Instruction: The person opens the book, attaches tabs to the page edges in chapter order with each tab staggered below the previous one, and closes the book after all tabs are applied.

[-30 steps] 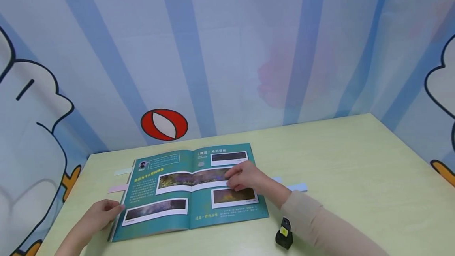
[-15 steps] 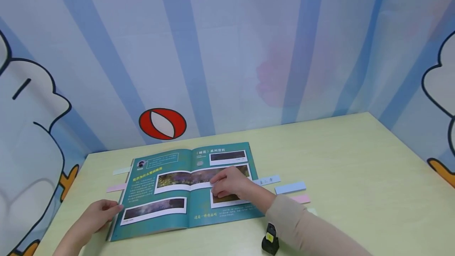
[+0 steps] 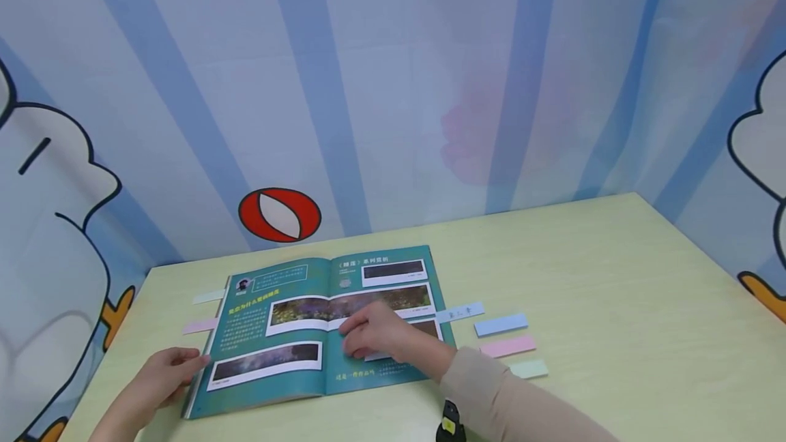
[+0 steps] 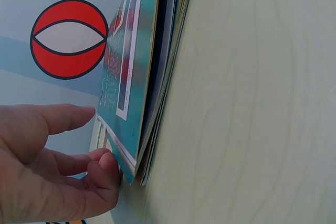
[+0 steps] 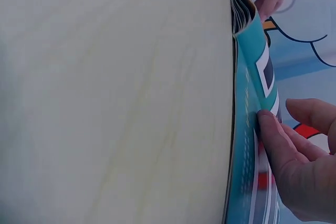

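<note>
An open magazine [image 3: 288, 377] with teal pages and pictures of paintings lies on the table. My right hand [image 3: 382, 334] rests on its right-hand page, fingertips close to the centre fold. In the right wrist view the fingers [image 5: 273, 135] lie extended against the page. My left hand [image 3: 166, 377] is at the magazine's lower left edge, its fingertips right at the page edge. The left wrist view has one finger [image 4: 68, 119] stretched toward that edge, the others bent below it. A blue strip with handwriting [image 3: 460, 312] sticks out at the magazine's right edge.
Right of the magazine lie a blue strip [image 3: 500, 325], a pink strip [image 3: 508, 346] and a green strip [image 3: 529, 369]. A pale green tab [image 3: 209, 297] and a pink tab [image 3: 199, 326] protrude at its left. A striped backdrop [image 3: 411, 87] stands behind the table.
My right hand has slid leftward across the right page toward the fold, uncovering the handwritten strip and the coloured strips beyond. The left hand has stayed at the left edge.
</note>
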Available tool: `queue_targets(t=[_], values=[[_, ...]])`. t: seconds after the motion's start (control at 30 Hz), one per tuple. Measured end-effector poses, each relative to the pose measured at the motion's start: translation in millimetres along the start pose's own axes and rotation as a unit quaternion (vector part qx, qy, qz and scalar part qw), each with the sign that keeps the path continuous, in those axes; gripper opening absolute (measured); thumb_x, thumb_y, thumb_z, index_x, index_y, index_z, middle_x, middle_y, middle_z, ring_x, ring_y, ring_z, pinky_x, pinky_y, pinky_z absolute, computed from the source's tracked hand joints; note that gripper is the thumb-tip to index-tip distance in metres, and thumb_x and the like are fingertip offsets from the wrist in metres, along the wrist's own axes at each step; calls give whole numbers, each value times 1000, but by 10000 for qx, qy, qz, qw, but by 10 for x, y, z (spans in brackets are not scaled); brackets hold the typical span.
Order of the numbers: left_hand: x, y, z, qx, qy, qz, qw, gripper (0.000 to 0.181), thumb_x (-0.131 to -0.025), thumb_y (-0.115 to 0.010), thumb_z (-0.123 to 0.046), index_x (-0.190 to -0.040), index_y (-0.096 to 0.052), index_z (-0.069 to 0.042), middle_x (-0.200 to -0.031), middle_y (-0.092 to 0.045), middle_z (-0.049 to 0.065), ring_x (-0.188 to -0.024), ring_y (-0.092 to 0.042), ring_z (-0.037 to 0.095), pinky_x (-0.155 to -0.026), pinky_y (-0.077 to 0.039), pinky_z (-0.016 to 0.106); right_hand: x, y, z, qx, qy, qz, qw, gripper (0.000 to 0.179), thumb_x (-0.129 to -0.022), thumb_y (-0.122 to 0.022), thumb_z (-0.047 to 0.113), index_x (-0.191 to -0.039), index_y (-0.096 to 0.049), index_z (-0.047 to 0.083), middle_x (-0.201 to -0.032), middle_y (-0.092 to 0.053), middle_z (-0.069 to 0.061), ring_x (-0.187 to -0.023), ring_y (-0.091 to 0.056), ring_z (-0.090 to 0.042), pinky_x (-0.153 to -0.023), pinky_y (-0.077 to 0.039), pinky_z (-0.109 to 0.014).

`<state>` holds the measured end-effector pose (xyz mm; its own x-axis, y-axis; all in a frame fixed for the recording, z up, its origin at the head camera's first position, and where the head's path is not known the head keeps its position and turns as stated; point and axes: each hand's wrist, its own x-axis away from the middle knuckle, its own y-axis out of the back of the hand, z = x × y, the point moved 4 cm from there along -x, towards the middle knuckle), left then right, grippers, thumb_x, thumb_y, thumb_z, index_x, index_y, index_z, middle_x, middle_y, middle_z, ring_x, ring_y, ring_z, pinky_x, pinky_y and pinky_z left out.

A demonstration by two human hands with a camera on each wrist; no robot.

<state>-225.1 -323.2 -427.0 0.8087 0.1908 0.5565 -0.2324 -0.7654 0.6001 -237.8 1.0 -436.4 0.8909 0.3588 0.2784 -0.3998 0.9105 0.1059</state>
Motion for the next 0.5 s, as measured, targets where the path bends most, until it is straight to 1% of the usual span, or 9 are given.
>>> queue_targets(t=[0.1,0.2,0.37,0.5], values=[[-29,13,24,98,11,-50,9999,64,-94,-55,-30,-129,-31,18,-103,-47,24,-89,-46,29,-69,-42,30,-7,-69,-9,-149,-36,82,9998,21,-76,-70,-5,-97,-69,-4,-79,-67,-10,-64,-62,-16,-62,-55,-34],[-94,26,71,146,-13,-56,9999,64,-93,-57,-30,-129,-32,18,-99,-48,23,-85,-46,28,-67,-42,30,-18,-124,-16,-223,-54,120,9997,22,-76,-70,-6,-98,-69,-5,-78,-67,-10,-63,-62,-15,-62,-56,-34],[-223,40,154,271,172,-204,9993,63,-92,-59,-28,-129,-35,17,-98,-49,22,-86,-47,28,-66,-43,31,-22,-206,-26,-394,-42,169,9991,24,-75,-69,-10,-99,-68,-7,-76,-68,-14,-63,-63,-15,-62,-56,-34],[-273,41,181,376,271,-276,9985,63,-91,-61,-28,-128,-36,16,-96,-49,22,-85,-47,28,-66,-43,31,-10,-254,-17,-490,-117,164,9986,25,-74,-69,-11,-99,-68,-7,-76,-68,-16,-66,-66,-19,-62,-56,-35]])
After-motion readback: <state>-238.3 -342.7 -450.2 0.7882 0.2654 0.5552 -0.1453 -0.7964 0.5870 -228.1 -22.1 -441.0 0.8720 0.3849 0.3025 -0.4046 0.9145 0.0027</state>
